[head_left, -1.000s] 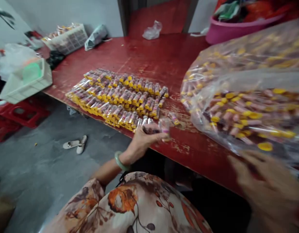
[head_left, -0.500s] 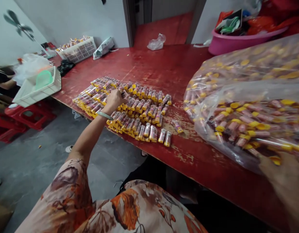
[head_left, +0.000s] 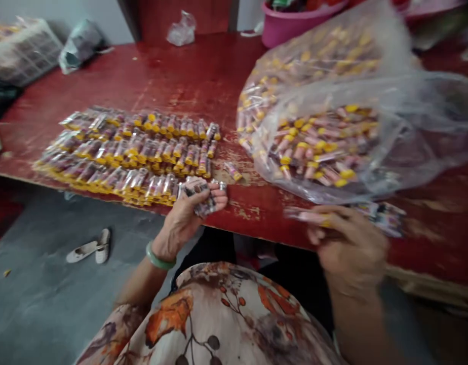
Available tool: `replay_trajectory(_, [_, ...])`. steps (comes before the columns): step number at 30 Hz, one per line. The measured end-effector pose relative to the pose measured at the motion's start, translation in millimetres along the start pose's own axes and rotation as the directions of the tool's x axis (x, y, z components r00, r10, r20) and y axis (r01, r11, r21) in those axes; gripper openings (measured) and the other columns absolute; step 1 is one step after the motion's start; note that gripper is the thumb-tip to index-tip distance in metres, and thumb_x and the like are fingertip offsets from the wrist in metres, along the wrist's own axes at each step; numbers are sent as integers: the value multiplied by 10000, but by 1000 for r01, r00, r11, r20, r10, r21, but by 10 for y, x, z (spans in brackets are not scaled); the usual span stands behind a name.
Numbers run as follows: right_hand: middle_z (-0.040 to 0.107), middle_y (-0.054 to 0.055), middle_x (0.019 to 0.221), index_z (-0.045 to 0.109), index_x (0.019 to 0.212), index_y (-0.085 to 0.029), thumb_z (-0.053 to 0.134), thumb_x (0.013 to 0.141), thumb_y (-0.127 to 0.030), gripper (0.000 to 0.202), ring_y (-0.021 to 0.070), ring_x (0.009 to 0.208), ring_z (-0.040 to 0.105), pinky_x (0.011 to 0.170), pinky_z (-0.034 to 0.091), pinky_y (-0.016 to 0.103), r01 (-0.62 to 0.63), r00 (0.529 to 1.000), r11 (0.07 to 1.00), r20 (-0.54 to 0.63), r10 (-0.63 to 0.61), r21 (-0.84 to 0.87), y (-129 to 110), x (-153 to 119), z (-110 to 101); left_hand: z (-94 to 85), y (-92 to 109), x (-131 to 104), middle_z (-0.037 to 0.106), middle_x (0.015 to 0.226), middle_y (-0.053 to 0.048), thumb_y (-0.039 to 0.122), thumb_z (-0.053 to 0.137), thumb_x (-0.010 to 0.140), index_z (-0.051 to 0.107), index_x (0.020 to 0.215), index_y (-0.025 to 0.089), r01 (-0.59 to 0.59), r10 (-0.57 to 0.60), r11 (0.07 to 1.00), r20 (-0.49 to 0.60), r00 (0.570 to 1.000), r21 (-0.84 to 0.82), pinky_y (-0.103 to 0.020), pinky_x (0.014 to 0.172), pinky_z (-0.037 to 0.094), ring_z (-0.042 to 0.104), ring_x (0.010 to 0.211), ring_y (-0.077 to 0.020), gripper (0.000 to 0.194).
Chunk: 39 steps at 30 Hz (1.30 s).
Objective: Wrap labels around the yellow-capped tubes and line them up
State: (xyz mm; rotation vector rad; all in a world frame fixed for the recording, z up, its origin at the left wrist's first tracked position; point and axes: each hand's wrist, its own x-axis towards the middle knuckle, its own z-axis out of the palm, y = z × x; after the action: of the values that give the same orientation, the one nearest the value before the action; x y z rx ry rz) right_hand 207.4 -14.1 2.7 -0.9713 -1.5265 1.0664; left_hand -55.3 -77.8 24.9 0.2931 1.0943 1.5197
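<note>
My left hand (head_left: 186, 213), with a green bangle at the wrist, holds several small printed pieces (head_left: 200, 195) under its thumb, palm up at the table's front edge. Between the fingers of my right hand (head_left: 346, 238) is a yellow-capped tube (head_left: 313, 217), blurred by motion. Stacked rows of yellow-capped tubes (head_left: 143, 147) lie on the red table (head_left: 203, 76) to the left. One loose tube (head_left: 233, 171) lies right of the rows. Behind my right hand, an open clear bag (head_left: 272, 121) holds many pink tubes with yellow caps.
Printed pieces (head_left: 388, 218) lie beside my right hand. Further back are a white basket (head_left: 32, 50), a wrapped bundle (head_left: 80, 45), a crumpled clear bag (head_left: 182, 29) and a pink tub (head_left: 295, 25). Shoes (head_left: 91, 248) are on the floor.
My left hand has come back from the rows to the front edge and now holds printed pieces. My right hand has moved from the bag, a tube in its fingers. The view has turned right.
</note>
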Motion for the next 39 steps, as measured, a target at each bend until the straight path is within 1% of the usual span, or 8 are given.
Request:
replay_trajectory(3, [543, -13, 542, 640, 679, -195, 610, 839, -316, 202, 77, 378, 412, 347, 278, 225, -302, 952, 933, 10, 307, 197, 55, -138, 262, 222, -368, -18, 714, 836, -77, 207, 812, 686, 682, 900, 115, 87, -85, 996, 103, 991, -15, -290, 702, 575, 691, 742, -182, 267])
replay_trajectory(6, [574, -24, 523, 654, 696, -182, 707, 755, -345, 181, 94, 422, 519, 395, 364, 205, -455, 888, 873, 153, 433, 175, -42, -241, 404, 350, -596, -4, 699, 727, -25, 178, 880, 573, 651, 797, 130, 80, -79, 997, 48, 996, -16, -249, 650, 546, 661, 652, -142, 324])
replay_trajectory(9, [616, -18, 525, 665, 777, -177, 727, 723, -352, 193, 130, 444, 584, 446, 433, 223, -444, 879, 895, 214, 427, 38, -129, -288, 460, 411, -745, -3, 673, 679, 15, 141, 901, 502, 633, 742, 135, 66, -66, 998, 2, 998, -24, -217, 608, 509, 615, 599, -103, 360])
replay_trajectory(14, [580, -13, 493, 619, 580, -171, 640, 742, -257, 184, 106, 452, 538, 467, 402, 220, -310, 929, 945, 176, 324, -107, -90, -264, 466, 425, -873, -52, 677, 705, 17, 163, 904, 508, 647, 774, 140, 101, -100, 995, 14, 995, -19, -225, 611, 498, 610, 602, -104, 371])
replay_trajectory(22, [589, -25, 444, 648, 588, -175, 638, 736, -281, 182, 99, 407, 510, 430, 358, 210, -477, 854, 879, 238, 462, 10, 11, -193, 434, 400, -816, -88, 664, 712, 12, 197, 886, 560, 651, 773, 136, 282, -277, 959, 92, 956, -42, -257, 640, 523, 617, 621, -116, 323])
replay_trajectory(27, [592, -19, 452, 665, 625, -171, 672, 755, -327, 203, 99, 413, 513, 438, 372, 212, -491, 842, 871, 268, 468, 23, 41, -205, 413, 330, -840, -73, 674, 717, 6, 190, 887, 552, 654, 757, 130, 214, -215, 977, 68, 974, 22, -263, 641, 528, 625, 631, -123, 316])
replay_trajectory(32, [599, -24, 611, 740, 854, -186, 679, 811, -341, 171, 58, 420, 449, 393, 314, 204, -433, 877, 897, 273, 396, 88, 31, -287, 174, 306, -830, -64, 706, 770, -12, 178, 902, 517, 684, 803, 124, 157, -157, 987, 5, 988, -12, -271, 709, 535, 646, 671, -131, 364])
replay_trajectory(39, [618, -6, 769, 716, 904, -213, 688, 822, -291, 116, 86, 524, 546, 467, 451, 225, -383, 915, 889, 231, 330, 249, 124, -383, 9, 348, -816, -95, 706, 765, -19, 202, 911, 508, 674, 788, 131, 215, -215, 976, -6, 977, -40, -298, 683, 551, 661, 672, -153, 374])
